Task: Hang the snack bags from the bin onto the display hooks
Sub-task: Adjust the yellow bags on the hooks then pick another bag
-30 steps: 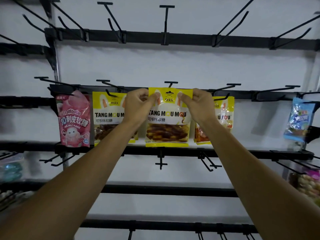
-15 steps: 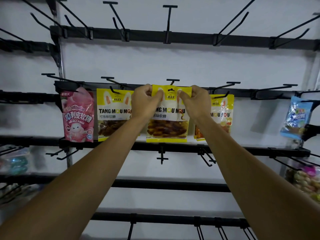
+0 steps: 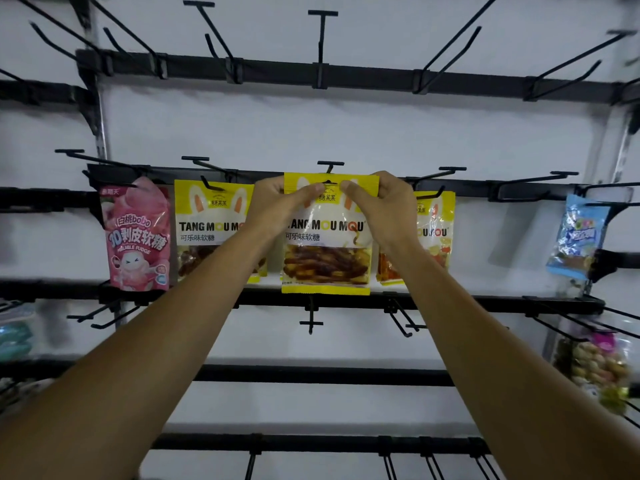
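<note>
A big white wall fills the view. A black metal rack with long bars runs across it, and many thin black hooks stick out from the bars.

In the middle, just in front of the rack, is a flat yellow plastic snack bag with a see-through window and brown sweets inside. Two bare arms reach up to it from below.

Far to the left of this bag hangs a puffy pink snack bag with a cartoon face. Between the pink one and the held bag hangs a second yellow bag of the same kind. Just to the right of the held bag hangs a yellow bag with orange sweets, partly hidden by an arm. Far to the right hangs a shiny blue bag. Lower down on the right is a clear bag of round sweets, too blurry to read.

The left hand pinches the top edge of the held bag, thumb in front and fingers curled behind. The right hand pinches the same edge the same way. The two thumbs are close together.

Just above the held bag's top edge is a black hook with a T-shaped tip. A small dark bit shows between the thumbs, at the bag's hanging hole.
</note>
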`<state>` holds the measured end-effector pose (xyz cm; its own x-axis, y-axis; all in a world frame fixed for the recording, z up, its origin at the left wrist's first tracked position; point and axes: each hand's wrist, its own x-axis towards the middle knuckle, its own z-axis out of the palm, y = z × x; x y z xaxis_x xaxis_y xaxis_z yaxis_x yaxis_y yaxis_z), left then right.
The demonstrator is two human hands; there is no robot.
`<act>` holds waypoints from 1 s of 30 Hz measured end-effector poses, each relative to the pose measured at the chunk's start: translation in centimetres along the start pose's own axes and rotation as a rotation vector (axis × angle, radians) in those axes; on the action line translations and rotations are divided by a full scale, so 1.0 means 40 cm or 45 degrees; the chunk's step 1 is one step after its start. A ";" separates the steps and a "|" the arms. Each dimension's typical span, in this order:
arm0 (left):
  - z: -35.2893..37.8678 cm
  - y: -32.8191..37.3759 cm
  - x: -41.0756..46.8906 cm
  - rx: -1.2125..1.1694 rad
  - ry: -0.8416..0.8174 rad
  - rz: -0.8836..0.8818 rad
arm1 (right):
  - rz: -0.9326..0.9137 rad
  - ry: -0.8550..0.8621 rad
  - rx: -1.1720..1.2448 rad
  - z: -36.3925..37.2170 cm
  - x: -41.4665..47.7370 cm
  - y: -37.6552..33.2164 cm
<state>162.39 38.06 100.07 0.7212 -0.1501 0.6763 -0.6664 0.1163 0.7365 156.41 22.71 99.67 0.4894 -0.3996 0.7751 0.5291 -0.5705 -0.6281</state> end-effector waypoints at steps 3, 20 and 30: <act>0.004 -0.013 0.002 0.037 0.021 -0.019 | -0.013 -0.023 -0.104 0.004 0.011 -0.001; -0.020 -0.149 0.060 0.224 0.221 -0.247 | 0.180 0.144 -0.365 0.066 0.010 0.118; -0.033 -0.239 -0.063 0.340 0.069 -0.044 | 0.294 -0.102 -0.754 0.056 -0.173 0.163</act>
<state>167.21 38.62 91.34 0.7484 -0.0959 0.6563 -0.6626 -0.1521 0.7334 158.02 23.35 90.06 0.6072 -0.5178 0.6027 -0.0574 -0.7851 -0.6167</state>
